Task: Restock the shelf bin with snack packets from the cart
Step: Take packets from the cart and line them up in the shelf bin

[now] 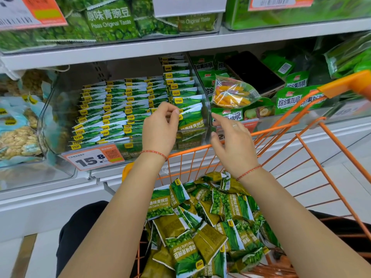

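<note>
Green packets [200,221] lie loose in a heap in the orange wire cart [313,149], lower middle of the frame, close under both forearms, so the supply sits within easy reach of the shelf straight ahead. Only 1 view is given, from the head, looking down and forward.

At middle left of the frame the clear plastic bin [48,109] holds several rows of the same packets standing on edge and overlapping, fronts facing forward; packed that way they fill the space tightly and show their labels. A price tag reading 15.8 [92,158] hangs on the bin's front lip.

Left hand [160,127] is at the front of the bin's right-hand row, its thumb and fingertips closed in a pinch on the top edge of the front packet [190,115], probably to stand it straight against those behind. Right hand [232,143] hovers just to the right, beside the clear divider [208,109], fingers relaxed and spread, gripping nothing; I judge it is waiting to steady the row or dip back into the cart.

Right of the divider, a neighbouring bin holds other green bags, a clear bag of orange snacks [230,95] and a dark flat thing I cannot identify.
</note>
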Tool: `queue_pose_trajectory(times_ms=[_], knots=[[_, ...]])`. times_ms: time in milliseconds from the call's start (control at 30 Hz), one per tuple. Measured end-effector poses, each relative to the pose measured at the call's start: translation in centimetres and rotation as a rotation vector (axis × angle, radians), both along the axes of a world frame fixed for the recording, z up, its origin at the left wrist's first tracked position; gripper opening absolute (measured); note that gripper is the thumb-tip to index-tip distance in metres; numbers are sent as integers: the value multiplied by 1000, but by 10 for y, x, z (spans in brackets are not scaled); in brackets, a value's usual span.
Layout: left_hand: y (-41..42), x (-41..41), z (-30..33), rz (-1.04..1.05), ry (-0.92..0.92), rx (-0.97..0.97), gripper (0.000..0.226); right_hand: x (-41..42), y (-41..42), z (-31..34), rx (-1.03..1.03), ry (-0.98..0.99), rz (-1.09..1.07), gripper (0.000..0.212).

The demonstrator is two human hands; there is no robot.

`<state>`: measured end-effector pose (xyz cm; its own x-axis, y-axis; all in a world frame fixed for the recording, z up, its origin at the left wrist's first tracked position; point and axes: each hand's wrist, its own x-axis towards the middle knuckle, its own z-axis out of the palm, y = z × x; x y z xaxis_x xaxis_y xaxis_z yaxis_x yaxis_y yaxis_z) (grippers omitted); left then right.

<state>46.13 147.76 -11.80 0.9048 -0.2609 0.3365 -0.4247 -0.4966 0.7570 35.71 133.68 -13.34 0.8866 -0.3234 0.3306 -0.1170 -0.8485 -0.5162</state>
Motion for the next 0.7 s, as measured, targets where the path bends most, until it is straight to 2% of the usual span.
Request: queue_pose_trajectory(times_ms=[133, 233, 300, 333, 367, 400, 433, 500, 533, 600, 700], knots=[[-4, 5, -1, 27, -29, 94, 29, 0, -2, 1, 42, 18, 23, 45], [4, -8, 14, -20, -146, -82, 29, -5, -8, 15, 160, 16, 38, 41], [16, -29, 29, -137, -295, -116, 21, -11, -16, 30, 199, -52, 1, 31], [23, -42, 34, -228, -311, -76, 18, -15, -18, 36, 182, -61, -11, 24], [30, -56, 36, -301, -283, 31, 17, -20, -20, 41, 149, -42, -8, 20], [34, -66, 35, -346, -221, 242, 18, -25, -21, 43, 106, 0, 11, 22], [38, -72, 30, -372, -129, 551, 19, -29, -21, 45, 57, 77, 39, 27], [42, -79, 18, -446, 127, 1177, 20, -37, -18, 40, -46, 359, 96, 33], [43, -82, 9, -495, 238, 1368, 22, -39, -16, 34, -87, 539, 130, 34], [45, -82, -9, -541, 362, 1549, 27, -41, -7, 16, -110, 855, 217, 39], [44, -77, -29, -525, 375, 1601, 27, -38, 18, -18, -37, 1079, 301, 51]])
